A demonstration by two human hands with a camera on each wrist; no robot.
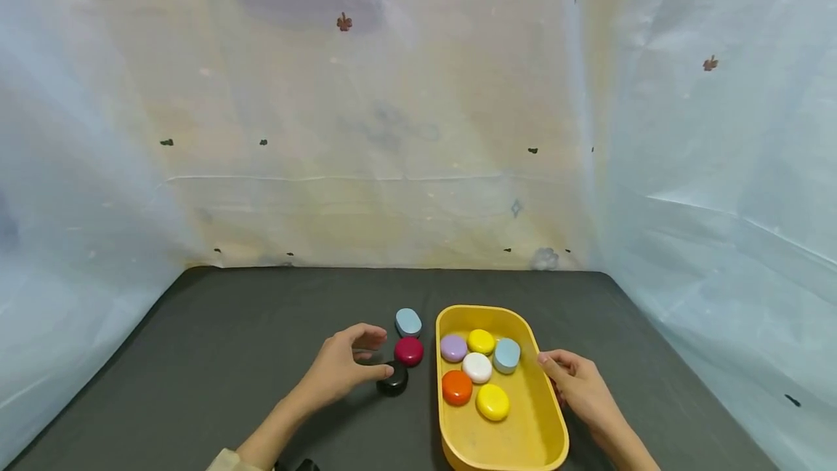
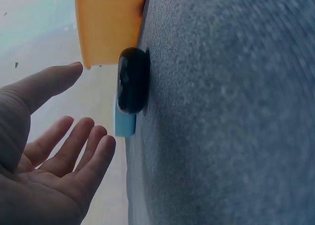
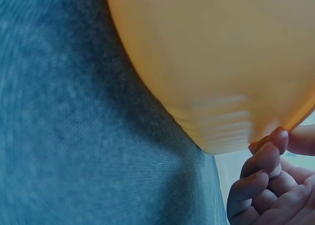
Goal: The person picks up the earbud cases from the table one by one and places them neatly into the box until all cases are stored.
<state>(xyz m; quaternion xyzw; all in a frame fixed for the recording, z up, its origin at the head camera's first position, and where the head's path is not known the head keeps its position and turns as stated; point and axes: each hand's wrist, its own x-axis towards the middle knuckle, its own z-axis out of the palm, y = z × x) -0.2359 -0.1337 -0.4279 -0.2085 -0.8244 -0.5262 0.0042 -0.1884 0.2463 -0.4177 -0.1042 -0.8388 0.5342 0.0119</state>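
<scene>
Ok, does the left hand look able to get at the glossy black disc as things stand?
Likely yes: the left hand is near the glossy black disc, thumb and fingers apart, and the left wrist view shows nothing between hand and disc.

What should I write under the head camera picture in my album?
Left fingers open near a black disc; right fingers pinch the rim of a yellow tray holding six rounded pieces.
</scene>
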